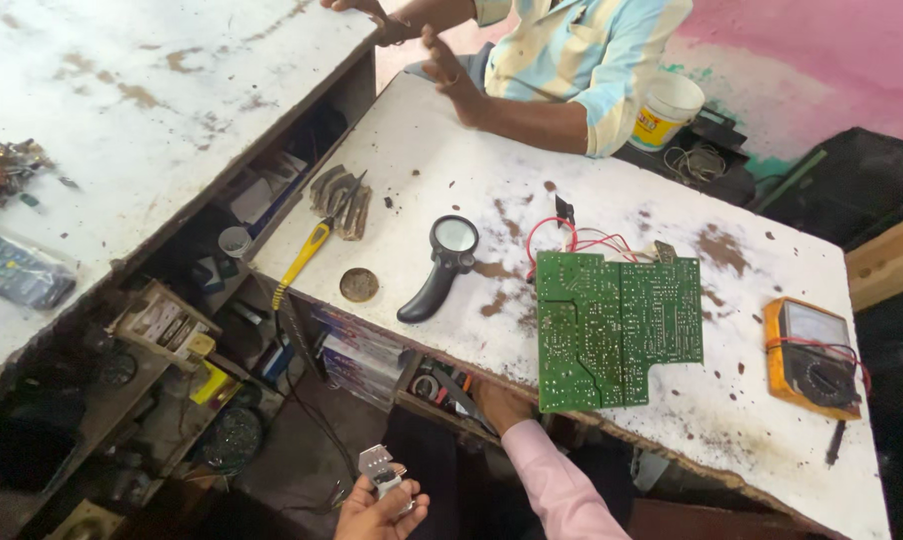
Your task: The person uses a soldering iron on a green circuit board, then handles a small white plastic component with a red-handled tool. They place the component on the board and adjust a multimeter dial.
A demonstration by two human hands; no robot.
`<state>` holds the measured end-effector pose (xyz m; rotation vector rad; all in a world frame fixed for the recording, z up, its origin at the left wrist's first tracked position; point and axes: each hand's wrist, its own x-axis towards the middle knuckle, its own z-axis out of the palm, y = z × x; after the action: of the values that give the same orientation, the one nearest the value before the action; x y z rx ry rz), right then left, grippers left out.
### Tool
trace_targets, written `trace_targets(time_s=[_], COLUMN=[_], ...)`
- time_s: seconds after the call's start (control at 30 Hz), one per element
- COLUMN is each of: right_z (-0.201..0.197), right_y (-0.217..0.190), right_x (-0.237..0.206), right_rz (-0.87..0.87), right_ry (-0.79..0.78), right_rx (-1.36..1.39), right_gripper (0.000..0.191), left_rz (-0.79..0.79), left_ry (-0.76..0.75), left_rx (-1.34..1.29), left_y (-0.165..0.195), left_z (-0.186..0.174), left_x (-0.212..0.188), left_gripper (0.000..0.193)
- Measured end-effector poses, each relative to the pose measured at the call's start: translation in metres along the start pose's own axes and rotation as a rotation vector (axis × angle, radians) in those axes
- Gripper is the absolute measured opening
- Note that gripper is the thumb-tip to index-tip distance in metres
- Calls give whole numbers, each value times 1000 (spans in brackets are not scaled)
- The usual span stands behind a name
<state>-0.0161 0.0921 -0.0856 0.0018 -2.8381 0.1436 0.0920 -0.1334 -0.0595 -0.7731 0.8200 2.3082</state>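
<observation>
Green and thick with solder points, a circuit board (612, 330) lies solder side up near the front edge of a worn white counter (442, 170), red wires (582, 240) curling from its far edge, while the wearer's left hand (380, 510) is held low in front of the counter with its fingers curled around a small silver metal part (377, 468), apparently finned. The right hand (500, 405), in a pink sleeve (562, 490), reaches in under the counter's lip toward a shelf of tools, and whether it is open or closed there cannot be told. A black magnifying glass (442, 265), a round brown tin (359, 285), a yellow-handled tool (304, 252) and an orange multimeter (814, 355) sit around the board, and another person in a striped shirt (572, 60) rests a forearm on the far side. Handling the part well probably means keeping a firm pinch on its edges over the cluttered floor, and feeling along the shelf slowly, since the counter's edge hides that hand from view
</observation>
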Motion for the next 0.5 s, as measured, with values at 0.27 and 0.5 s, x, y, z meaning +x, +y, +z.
trace_targets(time_s=[0.27,0.5], right_z=[-23,-28], right_y=[4,1], right_x=[0,0], right_rz=[133,129], right_ry=[-200,-134], right_rx=[142,141], right_gripper=[41,41], left_rz=[-18,546], left_ry=[29,118], left_rx=[43,-77], left_y=[-8,30], left_z=[2,12], left_x=[11,4], left_gripper=[38,23])
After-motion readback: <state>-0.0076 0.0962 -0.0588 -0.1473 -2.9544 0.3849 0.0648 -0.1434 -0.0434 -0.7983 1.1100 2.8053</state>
